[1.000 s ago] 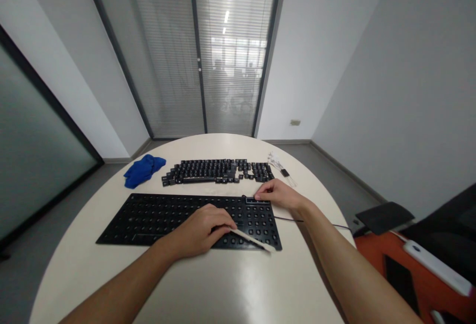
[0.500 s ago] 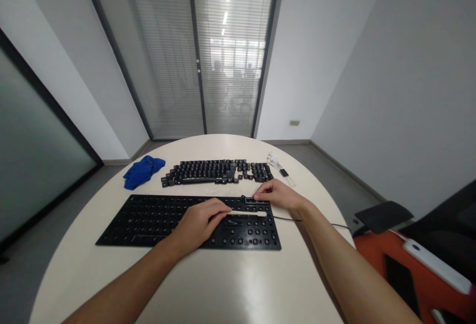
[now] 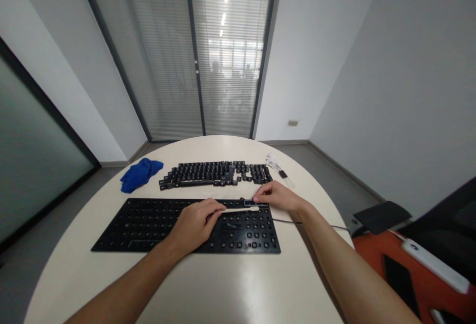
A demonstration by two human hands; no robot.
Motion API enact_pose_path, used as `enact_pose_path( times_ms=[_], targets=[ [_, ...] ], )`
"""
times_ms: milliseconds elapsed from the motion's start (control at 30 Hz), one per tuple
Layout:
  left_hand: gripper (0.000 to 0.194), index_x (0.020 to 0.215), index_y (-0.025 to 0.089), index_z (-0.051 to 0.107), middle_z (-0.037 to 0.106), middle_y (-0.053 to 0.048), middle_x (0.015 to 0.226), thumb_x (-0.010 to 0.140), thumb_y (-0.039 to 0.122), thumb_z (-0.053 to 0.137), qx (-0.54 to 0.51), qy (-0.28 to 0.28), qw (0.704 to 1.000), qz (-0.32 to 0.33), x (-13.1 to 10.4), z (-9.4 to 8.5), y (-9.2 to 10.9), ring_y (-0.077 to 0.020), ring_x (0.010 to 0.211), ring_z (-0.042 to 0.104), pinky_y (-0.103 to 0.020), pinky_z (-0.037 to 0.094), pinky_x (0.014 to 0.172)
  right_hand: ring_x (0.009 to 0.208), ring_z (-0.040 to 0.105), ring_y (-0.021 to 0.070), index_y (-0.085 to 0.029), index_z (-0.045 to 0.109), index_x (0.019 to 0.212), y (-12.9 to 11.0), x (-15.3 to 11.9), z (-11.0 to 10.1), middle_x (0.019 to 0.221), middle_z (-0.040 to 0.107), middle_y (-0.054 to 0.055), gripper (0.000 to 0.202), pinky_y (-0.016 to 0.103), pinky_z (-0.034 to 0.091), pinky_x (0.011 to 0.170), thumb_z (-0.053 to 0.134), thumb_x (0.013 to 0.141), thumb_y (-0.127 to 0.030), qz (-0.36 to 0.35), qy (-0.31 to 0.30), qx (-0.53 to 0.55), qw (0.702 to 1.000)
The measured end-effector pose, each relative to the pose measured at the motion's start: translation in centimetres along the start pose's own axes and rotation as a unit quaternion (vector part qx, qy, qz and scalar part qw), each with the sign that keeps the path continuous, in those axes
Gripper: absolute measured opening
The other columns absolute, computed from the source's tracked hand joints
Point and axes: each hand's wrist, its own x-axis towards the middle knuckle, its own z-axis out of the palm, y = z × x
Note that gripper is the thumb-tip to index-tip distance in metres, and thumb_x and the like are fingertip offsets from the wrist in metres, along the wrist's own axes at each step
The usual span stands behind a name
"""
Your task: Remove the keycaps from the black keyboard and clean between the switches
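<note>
A black keyboard base (image 3: 148,217) with its keycaps off lies flat in front of me, rows of bare switches showing. My left hand (image 3: 195,225) rests over its middle, closed around a slim white stick (image 3: 240,210) with a thicker head, like a small brush. That head points right, over the upper right part of the base. At the upper right edge, my right hand (image 3: 275,196) grips the base with thumb and fingers pressed together. Behind it, loose black keycaps (image 3: 204,170) are laid out in keyboard order.
A blue cloth (image 3: 140,174) lies crumpled at the left of the round table (image 3: 208,289). A wire keycap puller (image 3: 284,174) is by a clear plastic wrapper (image 3: 272,159) at the back right. The keyboard's cable (image 3: 288,221) runs right. An orange chair (image 3: 375,252) holds a white power strip (image 3: 435,264).
The white stick's head has moved slightly left over the base, drawn by my left hand. My right hand stays at the upper edge. The view has shifted a little.
</note>
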Motion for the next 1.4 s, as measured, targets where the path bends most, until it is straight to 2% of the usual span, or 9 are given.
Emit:
enact_pose_path(
  times_ms=[1000,1267,1400],
  targets=[
    [0.019,0.103,0.023,0.069,0.072,-0.003,0.104,0.097,0.022,0.051,-0.021,-0.004,1.000,-0.011,-0.2,-0.1,-0.3,-0.0184,0.095,0.067,-0.030,0.050,0.087,0.079,0.068,0.0208,-0.016,0.082,0.088,-0.9,-0.1,-0.2,0.086,0.078,0.008,0.037,0.031,0.050,0.075,0.076,0.075,-0.050,0.019,-0.022,-0.003,1.000],
    [0.020,0.101,0.022,0.070,0.073,-0.004,0.102,0.097,0.023,0.050,-0.026,-0.022,0.999,0.028,0.0,-0.5,-0.3,-0.0184,0.093,0.067,-0.031,0.051,0.085,0.076,0.068,0.0206,-0.017,0.082,0.085,-0.8,0.0,-0.1,0.082,0.078,0.007,0.038,0.031,0.050,0.074,0.077,0.073,-0.052,0.024,-0.011,-0.007,1.000],
    [0.020,0.104,0.023,0.069,0.073,-0.004,0.105,0.098,0.024,0.050,-0.022,-0.051,0.998,0.039,-0.1,-0.7,-0.7,-0.0185,0.096,0.067,-0.032,0.050,0.087,0.077,0.068,0.0205,-0.016,0.082,0.086,-0.7,0.0,-0.1,0.083,0.078,0.007,0.039,0.031,0.050,0.074,0.078,0.072,-0.052,0.027,-0.010,-0.005,1.000]
  ],
)
